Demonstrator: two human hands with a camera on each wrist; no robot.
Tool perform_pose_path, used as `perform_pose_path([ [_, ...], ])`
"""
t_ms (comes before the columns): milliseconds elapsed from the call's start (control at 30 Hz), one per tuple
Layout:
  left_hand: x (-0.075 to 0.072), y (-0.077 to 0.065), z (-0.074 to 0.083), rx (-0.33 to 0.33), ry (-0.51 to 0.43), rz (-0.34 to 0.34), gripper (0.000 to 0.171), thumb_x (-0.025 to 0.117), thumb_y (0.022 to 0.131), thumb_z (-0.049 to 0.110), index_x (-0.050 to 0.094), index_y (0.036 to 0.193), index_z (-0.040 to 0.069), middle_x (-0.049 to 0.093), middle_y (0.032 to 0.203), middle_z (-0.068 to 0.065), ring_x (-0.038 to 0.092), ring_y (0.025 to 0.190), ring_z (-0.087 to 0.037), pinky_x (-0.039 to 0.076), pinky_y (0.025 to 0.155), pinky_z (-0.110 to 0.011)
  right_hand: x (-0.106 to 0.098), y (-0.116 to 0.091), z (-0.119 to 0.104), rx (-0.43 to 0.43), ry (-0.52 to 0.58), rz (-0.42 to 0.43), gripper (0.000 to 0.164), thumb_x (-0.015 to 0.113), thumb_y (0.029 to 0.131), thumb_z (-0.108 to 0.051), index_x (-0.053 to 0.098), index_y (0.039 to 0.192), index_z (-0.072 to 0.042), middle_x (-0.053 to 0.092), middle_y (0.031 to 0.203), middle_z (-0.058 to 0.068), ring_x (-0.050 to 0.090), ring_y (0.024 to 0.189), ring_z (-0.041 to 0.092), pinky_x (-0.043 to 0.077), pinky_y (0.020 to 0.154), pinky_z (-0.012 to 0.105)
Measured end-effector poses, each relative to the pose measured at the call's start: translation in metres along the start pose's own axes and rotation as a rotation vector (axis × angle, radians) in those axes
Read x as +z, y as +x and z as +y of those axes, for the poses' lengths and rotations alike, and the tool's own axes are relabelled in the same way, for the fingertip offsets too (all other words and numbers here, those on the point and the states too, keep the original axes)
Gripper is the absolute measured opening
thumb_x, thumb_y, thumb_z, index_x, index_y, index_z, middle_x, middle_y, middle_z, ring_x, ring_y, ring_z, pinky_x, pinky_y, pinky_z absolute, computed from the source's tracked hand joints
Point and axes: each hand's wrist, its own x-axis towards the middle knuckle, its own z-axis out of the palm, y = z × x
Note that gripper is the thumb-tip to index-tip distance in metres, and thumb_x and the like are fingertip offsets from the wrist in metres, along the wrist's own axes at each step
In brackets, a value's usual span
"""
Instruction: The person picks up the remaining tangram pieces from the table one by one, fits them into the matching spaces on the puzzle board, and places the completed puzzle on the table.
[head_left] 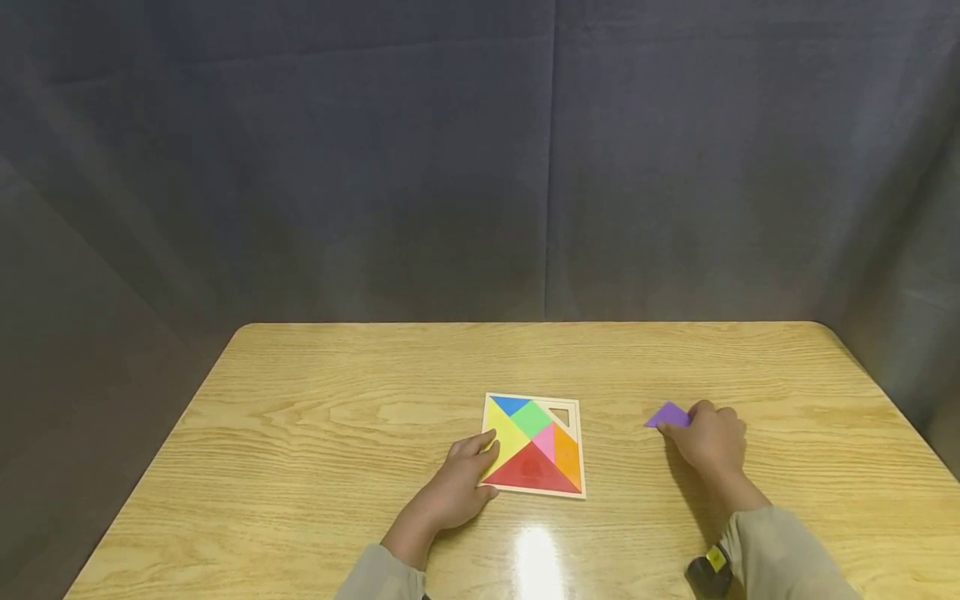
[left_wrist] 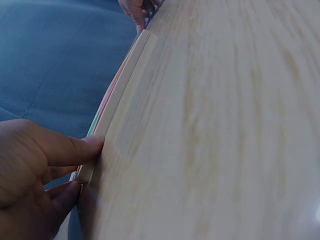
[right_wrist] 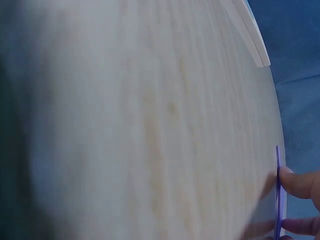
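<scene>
A square tangram board [head_left: 517, 490] with a pale wooden frame lies on the table, filled with yellow, red, blue, green, pink and orange pieces. Its far right corner is bare wood with a small triangular cutout [head_left: 561, 417]. My left hand [head_left: 459, 485] holds the board's near left corner, fingers over the yellow piece [head_left: 504, 433] and thumb along the front edge. Off to the right, my right hand [head_left: 712, 437] pinches a flat purple tangram piece [head_left: 669, 414] with a pointed end. The right wrist view shows this purple piece [right_wrist: 278, 200] edge-on between thumb and fingers, close over the table.
The wooden table [head_left: 337, 375] has rounded far corners and ends at a dark cloth backdrop [head_left: 375, 183]. Between the board and my right hand lies a stretch of bare wood grain. A bright light reflection [head_left: 538, 562] shows near the front.
</scene>
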Motion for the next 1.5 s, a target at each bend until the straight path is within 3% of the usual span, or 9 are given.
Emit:
perform_pose_path([
  [200,0.0016,-0.0005,-0.0003,0.003,-0.008,0.002,0.052,0.058,0.081,0.008,0.038,0.127,-0.004,0.027,0.137,-0.010,0.020,0.124,-0.027,0.026,0.097,-0.039,0.0005,0.0046,0.0032,0.000,-0.013,-0.013,0.052,0.064,0.074,-0.033,0.048,0.093,0.014,0.042,0.088,0.030,0.035,0.086,0.047,0.031,0.067,0.050],
  [467,0.0017,-0.0010,0.0001,0.005,-0.013,0.003,0.051,0.058,0.080,0.007,0.039,0.127,-0.004,0.027,0.137,-0.010,0.020,0.124,-0.027,0.026,0.097,-0.038,-0.0002,0.0074,0.0046,0.002,-0.003,-0.040,0.046,0.066,0.072,-0.034,0.048,0.078,0.008,0.046,0.083,0.027,0.040,0.081,0.046,0.035,0.059,0.045],
  [700,0.0013,-0.0012,0.0006,-0.002,-0.023,0.000,0.051,0.057,0.081,0.008,0.038,0.127,-0.004,0.026,0.137,-0.010,0.019,0.124,-0.027,0.026,0.097,-0.039,0.0041,0.0063,0.0044,-0.075,0.085,-0.011,0.026,0.061,0.076,-0.011,0.044,0.084,0.007,0.052,0.072,0.020,0.049,0.060,0.027,0.040,0.047,0.032],
  [900,0.0010,-0.0005,0.0007,-0.002,-0.009,-0.002,0.051,0.057,0.081,0.008,0.038,0.127,-0.004,0.026,0.137,-0.010,0.020,0.124,-0.026,0.026,0.097,-0.038,0.0054,0.0064,0.0063,-0.118,0.128,-0.055,0.019,0.051,0.078,-0.001,0.047,0.091,0.013,0.053,0.080,0.026,0.050,0.065,0.027,0.041,0.051,0.033],
  [1267,0.0001,-0.0008,0.0013,0.017,0.000,0.007,0.051,0.057,0.081,0.008,0.038,0.127,-0.005,0.027,0.137,-0.012,0.020,0.123,-0.028,0.026,0.097,-0.040,0.0035,0.0056,0.0090,-0.098,0.240,-0.031,0.019,0.046,0.082,-0.004,0.048,0.094,0.011,0.054,0.085,0.024,0.051,0.071,0.027,0.043,0.055,0.030],
  [1500,-0.0004,-0.0009,0.0016,0.018,0.007,0.004,0.051,0.057,0.081,0.007,0.038,0.127,-0.005,0.026,0.137,-0.012,0.021,0.123,-0.028,0.026,0.097,-0.040,0.0026,0.0048,0.0069,-0.082,0.388,-0.011,0.019,0.047,0.083,-0.006,0.050,0.096,0.007,0.053,0.083,0.017,0.050,0.057,0.015,0.043,0.044,0.022],
])
